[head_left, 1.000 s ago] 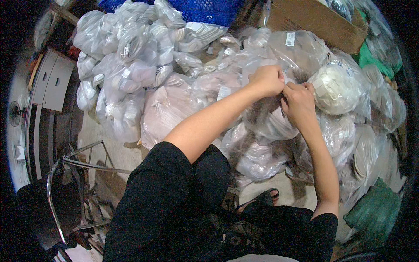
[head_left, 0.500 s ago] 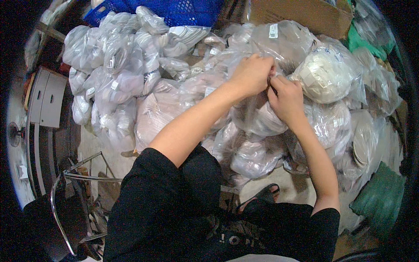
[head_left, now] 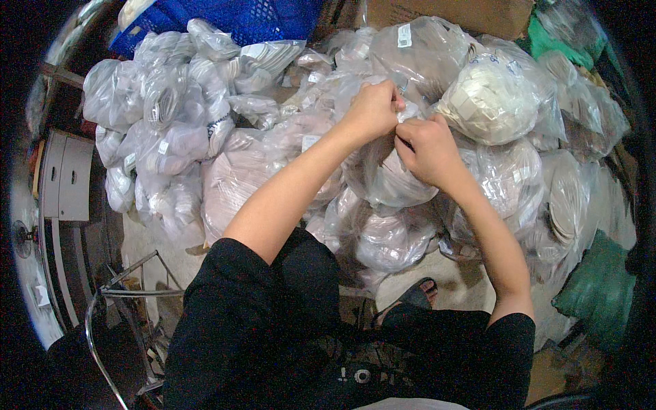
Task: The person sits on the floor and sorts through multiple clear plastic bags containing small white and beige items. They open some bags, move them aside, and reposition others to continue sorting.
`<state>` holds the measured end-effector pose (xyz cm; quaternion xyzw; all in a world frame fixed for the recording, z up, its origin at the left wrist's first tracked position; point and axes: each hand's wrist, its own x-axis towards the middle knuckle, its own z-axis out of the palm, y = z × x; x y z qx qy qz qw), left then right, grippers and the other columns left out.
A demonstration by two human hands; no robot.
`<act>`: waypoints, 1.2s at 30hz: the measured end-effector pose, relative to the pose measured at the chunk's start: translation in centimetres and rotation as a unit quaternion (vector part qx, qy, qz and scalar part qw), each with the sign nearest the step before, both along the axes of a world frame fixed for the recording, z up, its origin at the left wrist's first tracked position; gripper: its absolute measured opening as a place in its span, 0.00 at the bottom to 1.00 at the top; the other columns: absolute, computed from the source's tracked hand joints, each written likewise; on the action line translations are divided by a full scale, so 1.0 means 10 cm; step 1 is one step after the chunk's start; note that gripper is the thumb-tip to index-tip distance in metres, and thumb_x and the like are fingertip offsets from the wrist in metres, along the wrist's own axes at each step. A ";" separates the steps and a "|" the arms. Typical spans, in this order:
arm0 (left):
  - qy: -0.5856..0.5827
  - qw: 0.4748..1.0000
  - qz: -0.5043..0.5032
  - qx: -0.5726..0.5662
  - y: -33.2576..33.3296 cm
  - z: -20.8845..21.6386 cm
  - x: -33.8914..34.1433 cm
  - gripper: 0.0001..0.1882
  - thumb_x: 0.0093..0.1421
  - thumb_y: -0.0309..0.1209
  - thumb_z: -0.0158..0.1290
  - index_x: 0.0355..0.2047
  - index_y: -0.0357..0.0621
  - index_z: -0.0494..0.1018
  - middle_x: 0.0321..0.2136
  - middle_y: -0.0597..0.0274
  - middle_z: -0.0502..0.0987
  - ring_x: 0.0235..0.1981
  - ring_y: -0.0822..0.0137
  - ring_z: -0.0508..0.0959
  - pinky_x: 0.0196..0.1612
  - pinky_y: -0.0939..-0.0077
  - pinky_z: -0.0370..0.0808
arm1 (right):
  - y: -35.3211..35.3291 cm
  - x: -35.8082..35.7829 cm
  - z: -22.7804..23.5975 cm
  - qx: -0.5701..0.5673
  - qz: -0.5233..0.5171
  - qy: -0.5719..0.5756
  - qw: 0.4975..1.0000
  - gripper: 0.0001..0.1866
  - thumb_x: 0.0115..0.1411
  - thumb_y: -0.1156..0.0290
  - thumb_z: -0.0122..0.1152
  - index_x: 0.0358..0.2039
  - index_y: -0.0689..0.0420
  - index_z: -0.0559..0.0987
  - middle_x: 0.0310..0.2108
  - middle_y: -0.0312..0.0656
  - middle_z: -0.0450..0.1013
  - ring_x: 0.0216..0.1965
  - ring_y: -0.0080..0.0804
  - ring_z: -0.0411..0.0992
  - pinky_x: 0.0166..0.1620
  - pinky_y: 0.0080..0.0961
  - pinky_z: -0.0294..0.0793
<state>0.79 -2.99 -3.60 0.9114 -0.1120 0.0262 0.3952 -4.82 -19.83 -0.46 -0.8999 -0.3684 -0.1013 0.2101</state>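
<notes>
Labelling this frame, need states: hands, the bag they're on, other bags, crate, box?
left hand: closed, pinching the neck of the clear bag
right hand: closed, gripping the same neck
clear bag: full, bulging, neck gathered between both hands
white-filled bag: full, lying on the pile, untouched
bag pile at left: filled bags heaped together
blue crate: behind the pile, contents unclear
cardboard box: partly hidden, cannot tell if open

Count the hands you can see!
2. The left hand and right hand meet at the top of a clear plastic bag of pale rings, mid-pile. No other hands show.
</notes>
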 end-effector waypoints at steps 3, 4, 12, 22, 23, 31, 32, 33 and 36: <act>-0.047 0.998 -0.038 0.028 0.02 0.06 -0.03 0.11 0.58 0.33 0.55 0.36 0.38 0.77 0.35 0.47 0.82 0.43 0.42 0.76 0.49 0.52 0.73 | -0.14 0.05 0.05 0.062 0.010 0.102 0.993 0.13 0.61 0.66 0.58 0.24 0.61 0.77 0.23 0.50 0.75 0.28 0.52 0.74 0.36 0.44 0.71; -0.071 0.995 -0.060 0.048 0.04 0.08 -0.07 0.13 0.59 0.36 0.55 0.37 0.39 0.76 0.37 0.48 0.81 0.43 0.42 0.76 0.49 0.51 0.72 | -0.20 0.07 0.06 0.064 0.000 0.141 0.988 0.14 0.62 0.64 0.58 0.25 0.61 0.77 0.24 0.51 0.75 0.27 0.52 0.74 0.35 0.44 0.72; -0.222 0.949 -0.044 0.218 -0.04 0.13 -0.62 0.30 0.61 0.59 0.52 0.42 0.41 0.74 0.38 0.45 0.74 0.46 0.44 0.74 0.47 0.50 0.73 | -0.65 0.16 0.05 0.085 -0.080 0.273 0.955 0.20 0.70 0.59 0.52 0.31 0.65 0.78 0.26 0.48 0.77 0.27 0.37 0.74 0.36 0.36 0.72; -0.181 0.948 -0.031 0.259 0.91 0.64 -0.54 0.18 0.65 0.48 0.52 0.37 0.47 0.82 0.30 0.48 0.82 0.33 0.47 0.82 0.37 0.55 0.79 | -0.52 0.34 -0.09 0.052 -0.031 0.253 0.965 0.22 0.71 0.55 0.50 0.33 0.64 0.77 0.24 0.39 0.71 0.28 0.27 0.68 0.36 0.28 0.69; -0.190 0.955 0.000 0.229 1.04 0.70 -0.48 0.17 0.65 0.46 0.52 0.39 0.49 0.83 0.31 0.50 0.82 0.33 0.47 0.82 0.37 0.55 0.79 | -0.49 0.34 -0.12 0.051 -0.018 0.248 0.967 0.22 0.70 0.55 0.51 0.34 0.64 0.77 0.24 0.40 0.72 0.29 0.28 0.69 0.37 0.28 0.70; -0.181 0.834 0.493 -0.171 2.83 1.13 0.15 0.33 0.66 0.56 0.50 0.28 0.31 0.79 0.15 0.60 0.74 0.19 0.63 0.75 0.23 0.64 0.70 | -0.57 0.17 -0.26 -0.055 0.046 0.264 0.962 0.18 0.67 0.57 0.53 0.40 0.61 0.77 0.31 0.50 0.77 0.33 0.44 0.76 0.39 0.39 0.74; -0.184 0.793 0.538 -0.217 3.01 1.05 0.25 0.34 0.65 0.57 0.49 0.26 0.32 0.79 0.15 0.60 0.74 0.19 0.64 0.76 0.23 0.65 0.70 | -0.56 0.12 -0.28 -0.059 0.034 0.262 0.963 0.18 0.66 0.56 0.55 0.41 0.61 0.77 0.32 0.50 0.77 0.34 0.46 0.76 0.40 0.40 0.74; -0.116 0.836 0.517 -0.139 3.19 0.97 0.30 0.34 0.66 0.57 0.48 0.28 0.31 0.78 0.19 0.56 0.77 0.22 0.63 0.78 0.24 0.65 0.71 | -0.53 0.05 -0.32 -0.063 0.029 0.260 0.963 0.19 0.65 0.56 0.56 0.41 0.61 0.78 0.33 0.51 0.78 0.36 0.48 0.76 0.41 0.42 0.74; 0.181 0.906 0.350 0.157 3.41 0.43 0.35 0.36 0.65 0.59 0.46 0.38 0.28 0.76 0.34 0.46 0.81 0.34 0.63 0.81 0.30 0.60 0.75 | -0.35 -0.26 -0.44 -0.091 0.069 0.250 0.961 0.23 0.58 0.53 0.63 0.42 0.61 0.78 0.37 0.54 0.77 0.41 0.54 0.76 0.46 0.45 0.74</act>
